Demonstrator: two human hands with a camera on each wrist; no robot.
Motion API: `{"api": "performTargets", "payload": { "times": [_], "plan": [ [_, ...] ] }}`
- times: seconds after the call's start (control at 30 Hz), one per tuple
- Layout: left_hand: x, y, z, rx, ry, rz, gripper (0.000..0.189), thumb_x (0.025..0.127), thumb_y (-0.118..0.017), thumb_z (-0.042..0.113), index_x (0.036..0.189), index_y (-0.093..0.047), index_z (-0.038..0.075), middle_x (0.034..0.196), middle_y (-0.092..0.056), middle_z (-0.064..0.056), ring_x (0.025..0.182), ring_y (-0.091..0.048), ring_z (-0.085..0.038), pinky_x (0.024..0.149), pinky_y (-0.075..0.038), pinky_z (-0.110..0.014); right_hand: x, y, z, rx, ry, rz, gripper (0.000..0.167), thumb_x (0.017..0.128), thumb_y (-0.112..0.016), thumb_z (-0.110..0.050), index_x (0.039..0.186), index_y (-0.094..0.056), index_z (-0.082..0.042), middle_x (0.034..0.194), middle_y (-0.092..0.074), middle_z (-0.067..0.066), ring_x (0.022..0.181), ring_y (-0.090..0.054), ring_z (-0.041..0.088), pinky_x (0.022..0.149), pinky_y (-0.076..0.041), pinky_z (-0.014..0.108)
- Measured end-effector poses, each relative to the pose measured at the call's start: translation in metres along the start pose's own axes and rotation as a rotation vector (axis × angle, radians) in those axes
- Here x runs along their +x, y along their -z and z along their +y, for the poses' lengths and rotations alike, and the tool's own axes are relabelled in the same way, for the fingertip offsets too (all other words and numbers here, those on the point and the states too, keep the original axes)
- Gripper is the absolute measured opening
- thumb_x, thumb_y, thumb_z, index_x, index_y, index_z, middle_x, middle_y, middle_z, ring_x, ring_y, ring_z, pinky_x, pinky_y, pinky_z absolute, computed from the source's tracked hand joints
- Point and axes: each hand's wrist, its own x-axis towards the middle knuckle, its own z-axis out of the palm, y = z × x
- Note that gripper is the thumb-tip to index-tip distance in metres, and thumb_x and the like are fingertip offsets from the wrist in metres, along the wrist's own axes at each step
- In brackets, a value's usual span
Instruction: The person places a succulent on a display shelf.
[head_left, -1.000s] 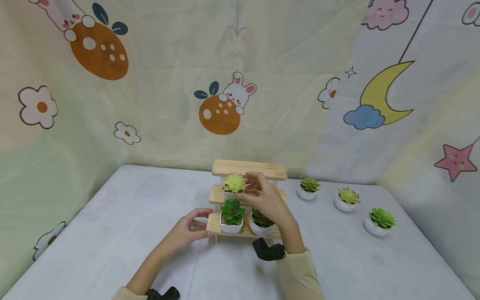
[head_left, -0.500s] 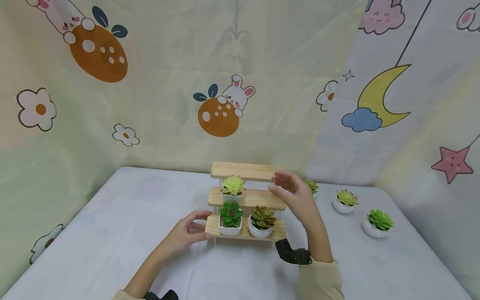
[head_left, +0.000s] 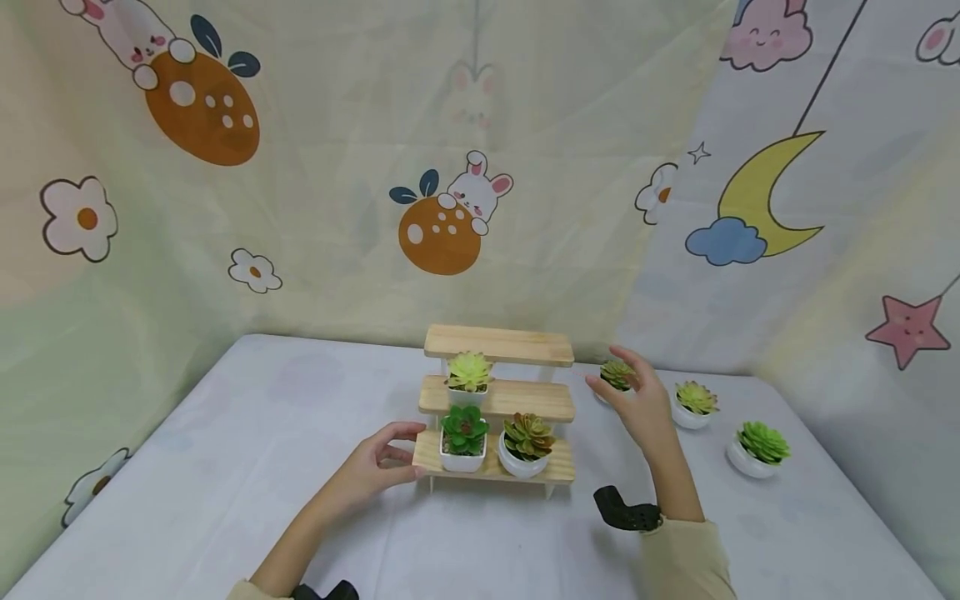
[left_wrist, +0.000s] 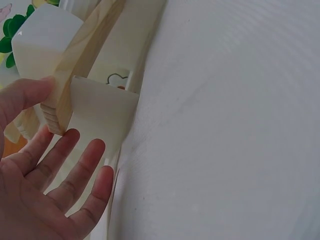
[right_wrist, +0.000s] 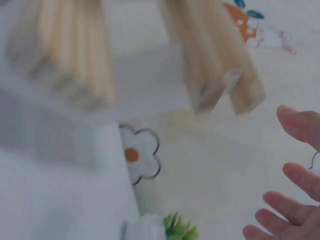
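Note:
A tiered wooden plant stand (head_left: 498,402) stands mid-table. My left hand (head_left: 381,458) steadies the left end of its bottom board, thumb and index at the wood (left_wrist: 64,100), the other fingers spread. On that board sit a dark green succulent in a square white pot (head_left: 462,442) and a reddish-green succulent in a round pot (head_left: 525,446). A pale yellow-green succulent (head_left: 468,377) sits on the middle board. My right hand (head_left: 641,408), fingers parted and holding nothing, is close to another potted succulent (head_left: 615,374), partly covering it in the head view.
Right of my right hand stand a yellow-green succulent (head_left: 694,402) and a bright green one (head_left: 759,448), both in round white pots. A white cloth (head_left: 465,542) covers the table. A patterned curtain (head_left: 322,208) hangs behind the table.
My right hand has left the pale yellow-green succulent on the middle board and moved right, out to the succulent on the table behind. My left hand has stayed at the stand.

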Motion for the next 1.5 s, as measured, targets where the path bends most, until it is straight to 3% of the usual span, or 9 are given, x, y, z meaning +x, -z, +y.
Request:
{"api": "performTargets", "payload": {
  "times": [0.37,0.6,0.87,1.0,1.33,1.5],
  "plan": [
    [0.001,-0.001,0.001,-0.015,0.020,0.006,0.058,0.080,-0.072,0.017,0.132,-0.047,0.009,0.129,-0.048,-0.018,0.099,-0.056,-0.023,0.077,-0.044,-0.034,0.012,0.004,0.042,-0.034,-0.066,0.003,0.089,0.085,-0.067,-0.035,0.149,-0.012,-0.008,0.153,-0.014,0.022,0.139,-0.016,0.041,0.109,-0.022,0.052],
    [0.002,0.000,0.003,-0.011,0.023,0.005,0.058,0.080,-0.072,0.017,0.132,-0.047,0.010,0.130,-0.048,-0.018,0.099,-0.056,-0.023,0.077,-0.043,-0.033,0.018,-0.002,0.060,0.011,-0.195,-0.010,0.097,0.085,-0.066,-0.033,0.149,0.002,-0.006,0.155,-0.005,0.021,0.138,-0.016,0.042,0.106,-0.025,0.055],
    [0.002,-0.001,0.004,-0.014,0.021,0.000,0.058,0.080,-0.072,0.017,0.132,-0.047,0.010,0.130,-0.048,-0.018,0.100,-0.056,-0.023,0.078,-0.044,-0.033,0.031,-0.010,0.081,0.054,-0.313,0.049,0.097,0.086,-0.065,-0.034,0.148,0.001,-0.002,0.151,-0.015,0.027,0.135,-0.025,0.041,0.105,-0.029,0.052],
    [0.002,0.000,0.002,-0.010,0.017,0.002,0.058,0.080,-0.072,0.016,0.132,-0.047,0.009,0.129,-0.048,-0.018,0.099,-0.056,-0.023,0.079,-0.044,-0.034,0.036,-0.011,0.086,0.052,-0.359,0.032,0.095,0.086,-0.064,-0.036,0.148,-0.002,0.001,0.149,-0.018,0.028,0.134,-0.027,0.042,0.106,-0.029,0.051],
    [0.002,0.001,0.003,-0.016,0.018,0.003,0.058,0.080,-0.071,0.016,0.132,-0.047,0.008,0.129,-0.048,-0.019,0.099,-0.056,-0.024,0.079,-0.045,-0.033,0.046,-0.009,0.093,-0.008,-0.360,-0.053,0.093,0.086,-0.063,-0.039,0.147,-0.006,0.004,0.143,-0.028,0.030,0.129,-0.033,0.039,0.105,-0.029,0.050],
    [0.001,0.000,0.003,-0.017,0.010,-0.004,0.058,0.080,-0.071,0.016,0.132,-0.046,0.007,0.129,-0.048,-0.020,0.099,-0.056,-0.024,0.079,-0.045,-0.034,0.049,-0.009,0.096,-0.032,-0.368,-0.058,0.092,0.085,-0.064,-0.039,0.146,-0.011,0.005,0.141,-0.029,0.029,0.126,-0.033,0.038,0.104,-0.030,0.049]
  ]
}}
